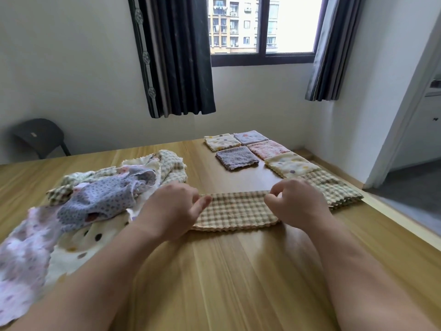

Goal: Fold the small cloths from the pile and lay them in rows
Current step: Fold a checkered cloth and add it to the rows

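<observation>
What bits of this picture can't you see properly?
Head view:
- Pile: cloths overlap, and its near left part is blurred and cut by the edge, so no count.
- Checked cloth: both ends hidden under the left hand and right hand.
- Stool: lower part behind the table.

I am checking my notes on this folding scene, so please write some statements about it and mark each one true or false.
1. The left hand and the right hand both grip the checked cloth. True.
2. The pile of unfolded cloths lies on the person's right. False: it lies on the left.
3. Six folded cloths lie in two rows on the table. True.
4. The folded cloth nearest the right hand is pink. False: it is the folded checked cloth; the pink cloth lies farther away.
</observation>
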Demonstrator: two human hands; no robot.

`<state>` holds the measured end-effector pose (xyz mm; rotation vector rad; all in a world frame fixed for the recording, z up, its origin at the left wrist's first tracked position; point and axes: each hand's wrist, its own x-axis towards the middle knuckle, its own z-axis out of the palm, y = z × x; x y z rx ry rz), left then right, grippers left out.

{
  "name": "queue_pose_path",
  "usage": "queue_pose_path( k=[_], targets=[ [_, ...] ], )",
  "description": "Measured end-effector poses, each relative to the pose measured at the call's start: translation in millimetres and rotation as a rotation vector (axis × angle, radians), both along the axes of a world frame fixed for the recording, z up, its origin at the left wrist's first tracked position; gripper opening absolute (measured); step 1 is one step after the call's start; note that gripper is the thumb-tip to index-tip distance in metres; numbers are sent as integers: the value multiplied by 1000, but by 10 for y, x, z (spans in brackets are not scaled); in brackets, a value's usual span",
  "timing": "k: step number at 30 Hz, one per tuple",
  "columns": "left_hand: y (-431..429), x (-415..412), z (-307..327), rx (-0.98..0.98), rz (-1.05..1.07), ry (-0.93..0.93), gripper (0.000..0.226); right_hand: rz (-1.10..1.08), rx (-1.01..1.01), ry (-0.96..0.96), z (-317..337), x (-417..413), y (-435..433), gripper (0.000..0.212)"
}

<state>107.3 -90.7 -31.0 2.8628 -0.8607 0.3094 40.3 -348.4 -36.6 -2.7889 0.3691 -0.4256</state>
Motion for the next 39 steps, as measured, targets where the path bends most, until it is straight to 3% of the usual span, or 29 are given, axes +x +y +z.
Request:
queue_pose_path(
  k=[4, 9, 15, 24, 31, 35, 39],
  targets=[
    [-301, -18, -234, -256, -79, 33, 39, 166, -14, -170, -129, 122, 322, 30],
    [-478, 36, -513, -75, -43, 200, 56, 394, 14, 150, -267, 344, 657, 55],
    [-423, 38, -484, 90, 13, 292, 60, 264, 65, 240, -416, 438, 619, 57],
    [-235, 173, -512, -30, 264, 383, 82, 12, 174, 218, -399, 357, 229, 56],
    [-95, 260, -486, -387, 335, 191, 53, -120, 107, 99, -359, 355, 247, 40],
    [-37, 339, -514, -365, 353, 214, 47, -168, 43, 99, -309, 366, 228, 38],
    [-48, 308, -482, -439, 360, 242, 20, -189, 117, 120, -284, 366, 225, 31]
  ],
)
